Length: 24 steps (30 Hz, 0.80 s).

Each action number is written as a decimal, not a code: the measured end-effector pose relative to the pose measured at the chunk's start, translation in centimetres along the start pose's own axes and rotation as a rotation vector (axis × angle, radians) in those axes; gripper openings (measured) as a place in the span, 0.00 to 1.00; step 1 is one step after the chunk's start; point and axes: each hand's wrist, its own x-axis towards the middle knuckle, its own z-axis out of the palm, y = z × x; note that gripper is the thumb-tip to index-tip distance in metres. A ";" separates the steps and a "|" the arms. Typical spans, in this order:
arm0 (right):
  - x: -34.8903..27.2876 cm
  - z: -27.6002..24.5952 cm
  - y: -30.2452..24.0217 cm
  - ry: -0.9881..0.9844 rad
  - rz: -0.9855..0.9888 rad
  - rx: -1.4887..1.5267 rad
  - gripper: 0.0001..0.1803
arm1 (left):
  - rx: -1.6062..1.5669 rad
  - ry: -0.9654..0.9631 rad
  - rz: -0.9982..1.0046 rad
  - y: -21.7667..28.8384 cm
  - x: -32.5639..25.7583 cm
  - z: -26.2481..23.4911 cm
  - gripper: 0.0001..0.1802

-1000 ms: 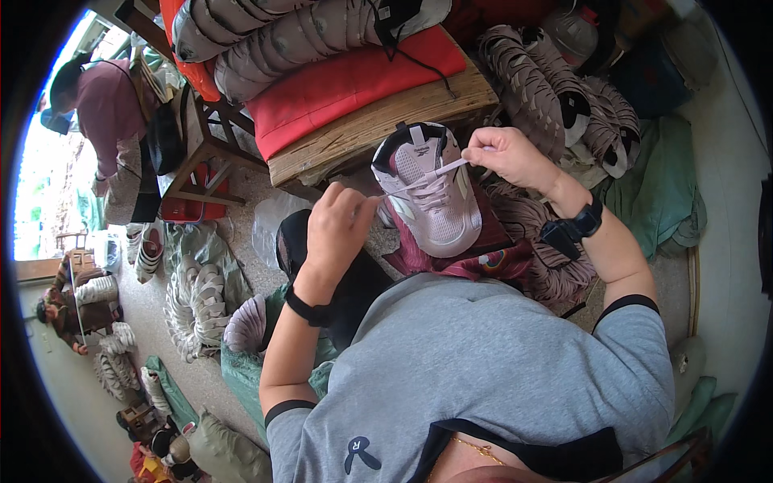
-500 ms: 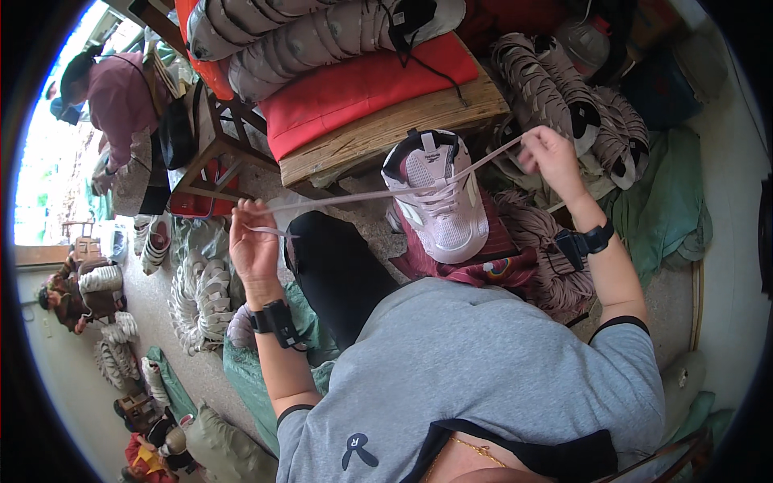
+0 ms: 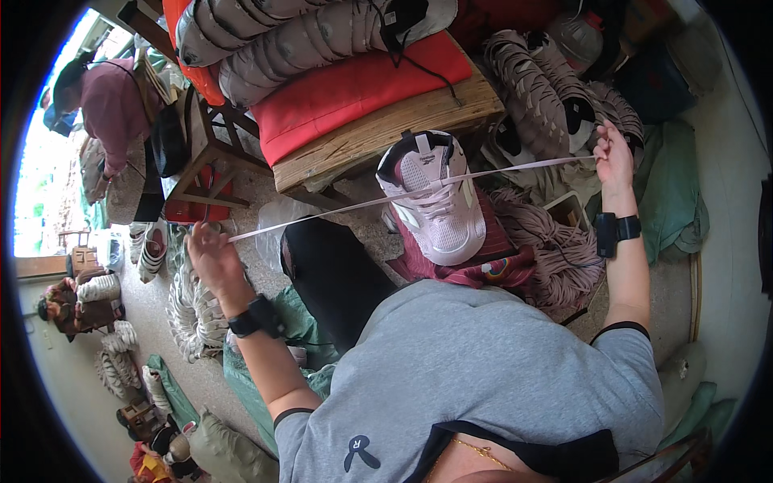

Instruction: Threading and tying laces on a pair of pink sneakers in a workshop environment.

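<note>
A pale pink sneaker (image 3: pixel 451 221) with a black collar lining rests on a dark red striped cloth (image 3: pixel 511 262) over my lap, its toe toward me. From its upper eyelets a pale pink shoelace (image 3: pixel 322 209) stretches out nearly straight to both sides. My left hand (image 3: pixel 213 258) grips one end, out past my knee. The other end is pinched in my right hand (image 3: pixel 614 157), raised at the right beside the stacked shoe uppers. Several lower rows of the sneaker are laced.
Ahead stands a wooden bench (image 3: pixel 386 133) bearing a red cushion (image 3: pixel 362 88) and rows of nested shoe uppers (image 3: pixel 298 64). A heap of pink laces (image 3: pixel 555 241) lies right of the sneaker. At the far left a person in pink (image 3: pixel 117 101) works beside a wooden chair (image 3: pixel 209 153).
Both hands have moved apart, the left outward to the left, the right outward to the right. The shoelace between them is drawn longer and straighter.
</note>
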 end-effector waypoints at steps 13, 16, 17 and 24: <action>-8.5 11.0 1.2 -0.502 0.015 -0.368 0.29 | 1.268 -0.969 0.424 -14.4 -12.8 19.1 0.05; -5.2 9.0 -0.8 -0.440 -0.073 -0.330 0.30 | 1.315 -1.014 0.440 -14.3 -12.7 19.5 0.06; -4.2 8.1 -1.7 -0.432 -0.085 -0.307 0.29 | 1.314 -1.023 0.414 -14.2 -12.8 19.6 0.06; 2.7 3.7 -8.3 -0.202 -0.192 -0.177 0.13 | 1.116 -0.840 0.175 -14.3 -11.7 17.2 0.08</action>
